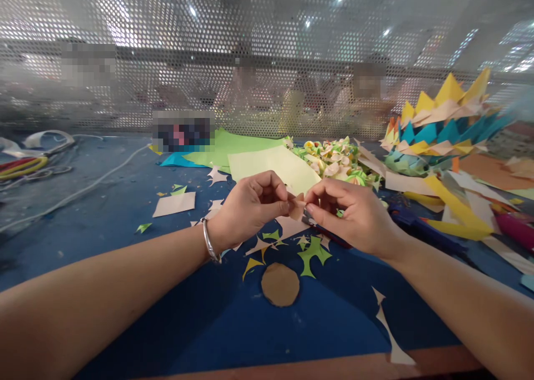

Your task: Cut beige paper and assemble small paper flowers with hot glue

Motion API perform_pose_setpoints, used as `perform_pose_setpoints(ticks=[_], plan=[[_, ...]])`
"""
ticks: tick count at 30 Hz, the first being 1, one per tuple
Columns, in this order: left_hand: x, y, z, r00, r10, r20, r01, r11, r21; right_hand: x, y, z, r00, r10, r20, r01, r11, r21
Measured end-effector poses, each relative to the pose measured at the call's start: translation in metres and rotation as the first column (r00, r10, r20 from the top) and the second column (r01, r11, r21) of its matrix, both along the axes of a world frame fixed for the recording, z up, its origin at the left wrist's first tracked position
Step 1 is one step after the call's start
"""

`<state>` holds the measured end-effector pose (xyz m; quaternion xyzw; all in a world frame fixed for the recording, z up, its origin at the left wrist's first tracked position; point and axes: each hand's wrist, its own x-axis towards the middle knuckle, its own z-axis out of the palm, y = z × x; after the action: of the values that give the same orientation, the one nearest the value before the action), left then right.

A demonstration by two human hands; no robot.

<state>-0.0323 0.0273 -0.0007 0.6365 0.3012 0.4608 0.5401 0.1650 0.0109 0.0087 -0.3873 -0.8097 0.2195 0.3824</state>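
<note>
Between my two hands is a small pale piece of paper, partly hidden by the fingers. My left hand, with a silver bracelet at the wrist, pinches its left side. The thumb and index finger of my right hand close on its right side. Under the hands lie green paper scraps and pale cut-offs. A round brown cardboard disc rests on the blue table just in front of them. What looks like a tool with a dark handle is partly covered by my right hand.
Sheets of pale paper and green paper lie behind, beside a heap of small paper flowers. At right stand pointed paper crowns and a dark blue glue gun. A white cord crosses the left side.
</note>
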Motion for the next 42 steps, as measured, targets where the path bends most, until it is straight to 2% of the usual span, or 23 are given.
perform_pose_setpoints(ticks=[10,18,28,31,38,42], plan=[[0.0003,-0.0015,0.0017,0.991,-0.111,0.068,0.115,0.991,-0.061,0.0005,-0.0015,0.0019,0.997,0.057,-0.049,-0.056,0.998,0.028],[0.0006,0.0004,-0.0005,0.988,-0.108,0.107,0.119,0.988,-0.102,0.0008,-0.0012,0.0008,0.998,0.044,-0.037,-0.044,0.999,-0.017],[0.0012,-0.0005,-0.0007,0.98,-0.15,0.132,0.175,0.964,-0.203,-0.0004,-0.0011,0.0001,0.994,0.092,-0.058,-0.096,0.993,-0.074],[0.0013,-0.0015,0.0004,0.984,-0.155,0.092,0.168,0.973,-0.159,-0.0003,-0.0013,0.0003,0.995,0.083,-0.058,-0.086,0.994,-0.068],[0.0027,-0.0069,0.0063,0.99,-0.132,-0.045,0.135,0.989,0.064,-0.0007,-0.0025,0.0027,0.995,0.066,-0.071,-0.067,0.998,-0.019],[0.0033,-0.0085,0.0075,0.987,-0.13,-0.092,0.14,0.985,0.104,-0.0004,-0.0018,0.003,0.996,0.065,-0.059,-0.066,0.998,-0.015]])
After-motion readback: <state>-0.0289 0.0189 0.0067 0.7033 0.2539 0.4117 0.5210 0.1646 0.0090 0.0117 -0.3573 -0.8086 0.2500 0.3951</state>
